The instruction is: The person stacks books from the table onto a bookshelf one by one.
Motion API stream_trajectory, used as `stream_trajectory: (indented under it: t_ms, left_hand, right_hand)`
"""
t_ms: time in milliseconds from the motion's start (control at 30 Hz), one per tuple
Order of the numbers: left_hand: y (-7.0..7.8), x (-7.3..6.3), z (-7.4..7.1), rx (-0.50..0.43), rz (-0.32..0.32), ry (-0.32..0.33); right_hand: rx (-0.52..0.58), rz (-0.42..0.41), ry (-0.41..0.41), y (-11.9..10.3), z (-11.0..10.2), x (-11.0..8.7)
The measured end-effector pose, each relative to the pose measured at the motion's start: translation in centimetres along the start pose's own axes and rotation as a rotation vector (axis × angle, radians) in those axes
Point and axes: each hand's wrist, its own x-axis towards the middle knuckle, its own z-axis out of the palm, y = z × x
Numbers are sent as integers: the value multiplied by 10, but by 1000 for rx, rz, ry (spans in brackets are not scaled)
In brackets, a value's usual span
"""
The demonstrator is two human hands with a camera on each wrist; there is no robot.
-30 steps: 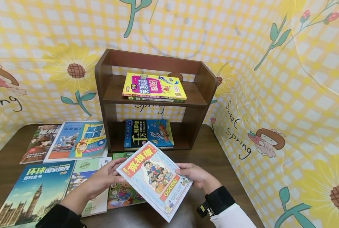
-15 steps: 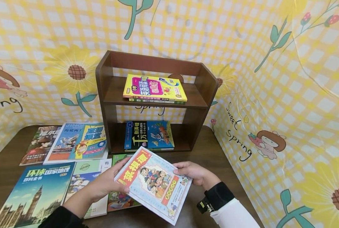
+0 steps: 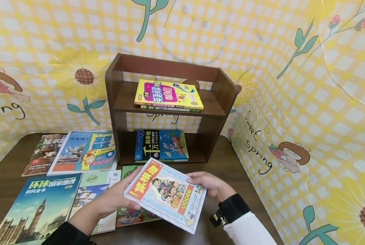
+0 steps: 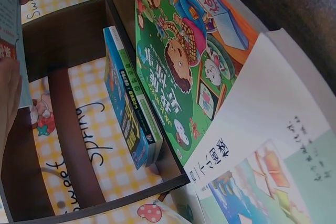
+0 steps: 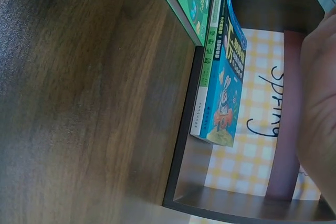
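Observation:
A light-blue comic book [image 3: 170,195] with a red title panel and cartoon children is held tilted above the table in the head view. My left hand [image 3: 115,197] grips its left corner, thumb along the lower edge and fingers behind. On the right, my right hand [image 3: 208,184] pinches the upper right edge with the thumb on the cover. Below and behind lies a green picture book [image 3: 131,214], partly covered. The left wrist view catches a hand [image 4: 8,90] against the book [image 4: 16,35]; in the right wrist view the right hand [image 5: 320,103] fills the right edge.
A brown two-tier bookshelf [image 3: 116,122] stands at the back, with yellow books [image 3: 170,93] lying on top and blue books [image 3: 161,144] below. More books, including one with a clock tower [image 3: 38,207] and a blue magazine [image 3: 81,153], lie on the left of the table [image 3: 231,163].
The book has turned slightly counter-clockwise and its upper corner has come lower. My left hand has shifted onto its left corner; the right hand keeps nearly the same place.

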Motion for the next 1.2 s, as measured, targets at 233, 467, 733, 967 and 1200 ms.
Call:
stream_trajectory:
  t_ms: [233,467,733,967,1200]
  left_hand:
    - [0,1,0,29,-21,6]
    - [1,0,1,1,1,60]
    - [-3,-1,1,-141,49,58]
    - [4,-4,10,-60,86,187]
    - [11,-6,17,18,119,322]
  right_hand:
    - [32,-6,-5,5,-5,3]
    - [126,-51,116,4,-2,7]
    - [416,-73,184,-2,8,3]
    - [618,-143,222,-10,26,-11]
    - [611,-270,269,-17,50,-25]
